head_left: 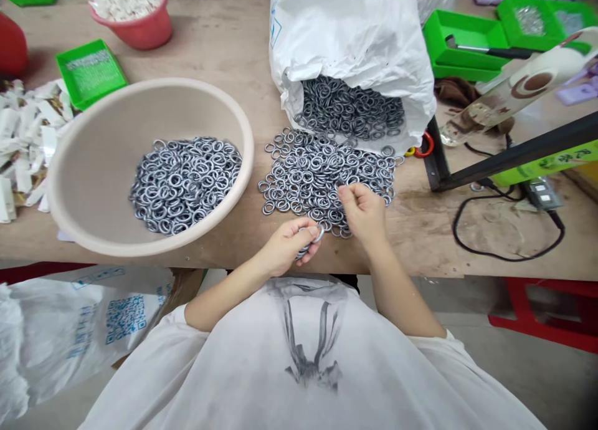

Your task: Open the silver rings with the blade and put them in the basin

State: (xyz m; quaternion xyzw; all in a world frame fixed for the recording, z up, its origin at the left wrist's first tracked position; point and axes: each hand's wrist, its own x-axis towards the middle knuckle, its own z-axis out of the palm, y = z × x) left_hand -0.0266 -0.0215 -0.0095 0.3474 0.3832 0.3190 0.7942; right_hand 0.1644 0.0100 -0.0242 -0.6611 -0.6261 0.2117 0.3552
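Several grey rings (303, 252) are gathered in my left hand (287, 244), its fingers curled round them at the near edge of the ring pile. My right hand (363, 215) is over the right part of the loose pile of grey rings (308, 168), thumb and fingertips pinched together; what is between them, if anything, is hidden. Behind the pile, a white bag (346, 31) lies on its side with its mouth towards me, and more rings (350, 109) fill the opening. To the left stands a large beige basin (88, 162) holding a heap of the same rings (187, 184).
White pieces (28, 149) and a green tray (91, 71) lie left of the basin, a pink bowl (144, 28) behind it. On the right are a black metal frame (514, 152), red-handled scissors (425, 144), a black cable (486, 252), a clear bottle (504, 96) and green bins (462, 34).
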